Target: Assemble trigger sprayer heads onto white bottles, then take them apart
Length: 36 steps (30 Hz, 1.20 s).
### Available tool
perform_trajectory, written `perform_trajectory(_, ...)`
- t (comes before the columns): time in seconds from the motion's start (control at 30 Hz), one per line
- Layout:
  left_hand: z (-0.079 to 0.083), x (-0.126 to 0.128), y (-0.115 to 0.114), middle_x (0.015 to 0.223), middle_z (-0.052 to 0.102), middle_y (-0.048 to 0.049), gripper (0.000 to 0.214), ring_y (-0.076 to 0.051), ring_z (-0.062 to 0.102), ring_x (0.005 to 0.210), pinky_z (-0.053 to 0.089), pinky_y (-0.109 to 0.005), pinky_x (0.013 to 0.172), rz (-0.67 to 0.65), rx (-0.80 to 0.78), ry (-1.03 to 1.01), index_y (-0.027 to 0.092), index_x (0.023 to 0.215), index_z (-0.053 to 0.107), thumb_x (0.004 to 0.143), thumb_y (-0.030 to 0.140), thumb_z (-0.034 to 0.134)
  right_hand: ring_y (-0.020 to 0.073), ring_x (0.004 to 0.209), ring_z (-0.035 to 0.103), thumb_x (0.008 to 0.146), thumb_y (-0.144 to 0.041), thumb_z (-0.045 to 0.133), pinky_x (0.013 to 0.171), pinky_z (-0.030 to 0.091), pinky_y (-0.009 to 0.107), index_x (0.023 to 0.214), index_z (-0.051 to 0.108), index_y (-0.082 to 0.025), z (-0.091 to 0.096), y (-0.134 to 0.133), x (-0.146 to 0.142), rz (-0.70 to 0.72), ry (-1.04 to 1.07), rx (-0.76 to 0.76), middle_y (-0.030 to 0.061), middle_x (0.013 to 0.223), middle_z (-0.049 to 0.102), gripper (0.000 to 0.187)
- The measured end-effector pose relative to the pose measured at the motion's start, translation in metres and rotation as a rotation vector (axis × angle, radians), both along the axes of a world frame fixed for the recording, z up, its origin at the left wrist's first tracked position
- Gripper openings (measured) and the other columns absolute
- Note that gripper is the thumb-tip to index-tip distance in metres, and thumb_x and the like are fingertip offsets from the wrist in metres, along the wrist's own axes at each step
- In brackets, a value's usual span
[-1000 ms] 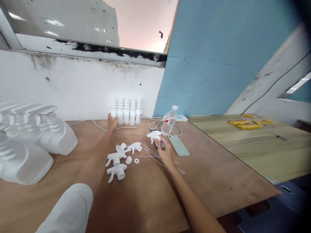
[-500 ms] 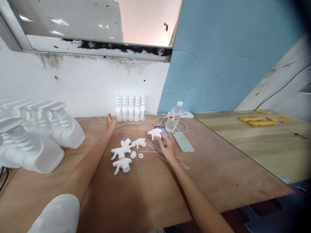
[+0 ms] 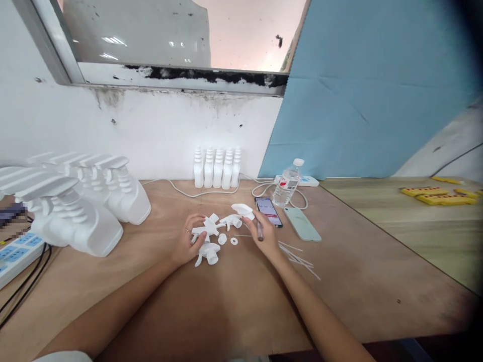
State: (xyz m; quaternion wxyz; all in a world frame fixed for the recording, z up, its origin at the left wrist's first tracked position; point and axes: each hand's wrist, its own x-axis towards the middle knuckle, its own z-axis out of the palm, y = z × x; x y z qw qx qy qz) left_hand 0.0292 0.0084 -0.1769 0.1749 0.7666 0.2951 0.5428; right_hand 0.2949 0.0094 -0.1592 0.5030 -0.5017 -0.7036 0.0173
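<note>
My left hand (image 3: 188,240) closes its thumb and fingers round a white trigger spray head (image 3: 207,229) in the small pile on the table. Another spray head (image 3: 211,253) lies just below that hand, and a third (image 3: 231,220) lies to the right of it. My right hand (image 3: 267,235) pinches a white trigger spray head (image 3: 242,210) above the table. A dark pen-like stick (image 3: 260,230) also sits in its fingers. Between the hands lie a small white cap-like part (image 3: 222,239) and a white ring (image 3: 234,241). Thin white tubes (image 3: 302,259) lie right of my right wrist.
Several small white bottles (image 3: 218,171) stand against the wall. Large white bottles (image 3: 85,221) lie at the left, near a power strip (image 3: 18,256). A phone (image 3: 268,211), a pale green phone (image 3: 303,224) and a water bottle (image 3: 289,184) are at the right.
My left hand has come back from beside the small bottles to the spray heads. The right hand still holds its spray head. The view has turned a little to the left.
</note>
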Motion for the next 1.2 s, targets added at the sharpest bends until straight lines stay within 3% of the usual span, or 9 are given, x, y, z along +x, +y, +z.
perform_trajectory(0.17, -0.001, 0.005, 0.0, 0.132, 0.045, -0.0149, 0.058, -0.03, 0.041, 0.127, 0.035, -0.049, 0.107, -0.074, 0.021, 0.047, 0.022, 0.139, 0.036, 0.087, 0.036, 0.06, 0.0236, 0.091, 0.061, 0.09, -0.028, 0.058, 0.085, 0.048, 0.039, 0.122, 0.059, -0.023, 0.006, -0.017, -0.043, 0.227, -0.134, 0.055, 0.0086, 0.099, 0.068, 0.032)
perform_trajectory(0.3, 0.001, 0.003, 0.0, 0.121, 0.055, -0.0121, 0.038, -0.028, 0.047, 0.119, 0.036, -0.046, 0.104, -0.133, -0.014, 0.056, 0.021, 0.125, 0.051, 0.091, 0.037, 0.054, 0.0231, 0.093, 0.06, 0.089, -0.029, 0.061, 0.084, 0.048, 0.039, 0.122, 0.058, -0.024, 0.004, -0.026, -0.063, 0.368, -0.098, -0.022, 0.0088, 0.101, 0.067, 0.033)
perform_trajectory(0.4, 0.001, 0.003, 0.0, 0.109, 0.06, -0.0097, 0.03, -0.024, 0.054, 0.106, 0.041, -0.04, 0.096, -0.151, -0.238, -0.067, 0.019, 0.11, 0.057, 0.094, 0.043, 0.048, 0.0211, 0.096, 0.061, 0.092, -0.034, 0.056, 0.087, 0.049, 0.037, 0.129, 0.052, -0.025, 0.0, -0.03, -0.065, 0.454, 0.072, -0.185, 0.0082, 0.107, 0.065, 0.038)
perform_trajectory(0.53, -0.004, 0.009, 0.007, 0.082, 0.059, -0.0015, 0.036, -0.015, 0.056, 0.074, 0.047, -0.028, 0.071, -0.166, -0.643, -0.477, 0.02, 0.097, 0.052, 0.09, 0.055, 0.05, 0.0171, 0.08, 0.061, 0.099, -0.041, 0.038, 0.079, 0.05, 0.033, 0.131, 0.054, -0.023, -0.004, -0.035, -0.063, 0.482, 0.261, -0.301, 0.0047, 0.089, 0.064, 0.039)
perform_trajectory(0.7, -0.003, 0.012, 0.02, 0.064, 0.053, 0.0039, 0.044, -0.012, 0.051, 0.054, 0.044, -0.025, 0.052, -0.222, -0.829, -0.815, 0.021, 0.083, 0.043, 0.079, 0.063, 0.057, 0.0161, 0.081, 0.062, 0.096, -0.035, 0.046, 0.076, 0.05, 0.03, 0.121, 0.058, -0.023, -0.003, -0.04, -0.066, 0.447, 0.337, -0.322, 0.0041, 0.09, 0.066, 0.03)
perform_trajectory(0.8, -0.003, 0.011, 0.021, 0.062, 0.052, 0.0049, 0.048, -0.01, 0.049, 0.049, 0.04, -0.022, 0.045, -0.245, -0.863, -0.818, 0.021, 0.08, 0.042, 0.076, 0.066, 0.059, 0.0155, 0.082, 0.065, 0.091, -0.029, 0.055, 0.074, 0.051, 0.028, 0.113, 0.054, -0.024, -0.001, -0.045, -0.071, 0.516, 0.394, -0.336, 0.0037, 0.093, 0.069, 0.022)
perform_trajectory(0.9, -0.006, 0.009, 0.021, 0.06, 0.053, 0.0059, 0.048, -0.008, 0.046, 0.043, 0.037, -0.02, 0.041, -0.232, -0.876, -0.726, 0.021, 0.083, 0.043, 0.075, 0.065, 0.061, 0.016, 0.083, 0.067, 0.089, -0.024, 0.059, 0.075, 0.052, 0.028, 0.101, 0.06, -0.023, 0.001, -0.048, -0.073, 0.521, 0.271, -0.29, 0.0043, 0.093, 0.071, 0.013)
perform_trajectory(1.07, -0.012, 0.006, 0.02, 0.059, 0.051, 0.0065, 0.043, -0.007, 0.043, 0.043, 0.035, -0.019, 0.041, -0.23, -0.856, -0.618, 0.02, 0.082, 0.045, 0.077, 0.059, 0.062, 0.0169, 0.082, 0.067, 0.086, -0.016, 0.059, 0.076, 0.052, 0.03, 0.099, 0.063, -0.022, 0.001, -0.049, -0.075, 0.546, 0.133, -0.143, 0.0045, 0.091, 0.072, 0.015)
perform_trajectory(1.2, -0.007, 0.006, 0.016, 0.063, 0.047, 0.0069, 0.04, -0.006, 0.038, 0.045, 0.031, -0.018, 0.043, -0.269, -0.815, -0.556, 0.02, 0.081, 0.045, 0.078, 0.054, 0.063, 0.0166, 0.074, 0.066, 0.086, -0.016, 0.058, 0.072, 0.052, 0.03, 0.091, 0.063, -0.021, 0.005, -0.048, -0.075, 0.5, 0.109, -0.107, 0.0041, 0.084, 0.07, 0.009)
